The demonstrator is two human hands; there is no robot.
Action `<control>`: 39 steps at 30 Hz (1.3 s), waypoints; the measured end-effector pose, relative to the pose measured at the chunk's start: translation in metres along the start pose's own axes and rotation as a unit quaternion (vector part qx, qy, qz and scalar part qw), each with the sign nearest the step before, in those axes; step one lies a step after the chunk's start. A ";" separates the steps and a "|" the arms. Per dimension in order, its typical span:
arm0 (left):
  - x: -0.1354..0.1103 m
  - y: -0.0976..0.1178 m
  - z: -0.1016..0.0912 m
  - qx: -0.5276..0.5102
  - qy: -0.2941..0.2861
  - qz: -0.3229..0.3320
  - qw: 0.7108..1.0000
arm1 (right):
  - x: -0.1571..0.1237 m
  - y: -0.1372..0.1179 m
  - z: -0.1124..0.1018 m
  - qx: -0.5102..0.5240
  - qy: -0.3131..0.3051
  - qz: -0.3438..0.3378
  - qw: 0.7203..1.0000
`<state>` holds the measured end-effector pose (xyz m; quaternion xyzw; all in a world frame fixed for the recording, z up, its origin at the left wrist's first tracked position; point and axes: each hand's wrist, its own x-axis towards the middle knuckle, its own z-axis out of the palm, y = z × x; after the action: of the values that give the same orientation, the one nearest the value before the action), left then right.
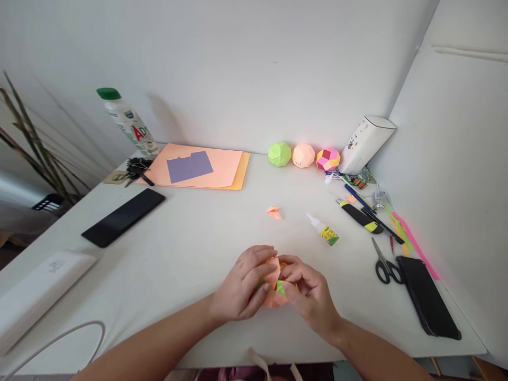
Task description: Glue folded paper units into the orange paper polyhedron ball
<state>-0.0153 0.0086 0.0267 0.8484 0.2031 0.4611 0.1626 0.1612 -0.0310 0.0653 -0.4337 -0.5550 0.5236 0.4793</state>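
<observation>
Paper model [272,273], peach with green parts, sits between both hands near the middle of the tabletop's [190,233] near edge, as I view it through the head camera. I have the left hand [246,283] curled over its left side and the right hand [310,296] holding its right side between thumb and fingers. Beyond lie a folded peach piece [273,212] and a glue bottle [324,230]; scissors [384,264] lie toward the right edge.
</observation>
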 end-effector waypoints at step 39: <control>-0.002 0.007 0.001 0.064 -0.014 -0.022 0.998 | 0.001 0.003 -0.003 -0.019 -0.038 0.001 0.999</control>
<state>-0.0141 0.0017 0.0277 0.8588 0.2483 0.4317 0.1203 0.1637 -0.0290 0.0626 -0.4229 -0.5821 0.5295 0.4494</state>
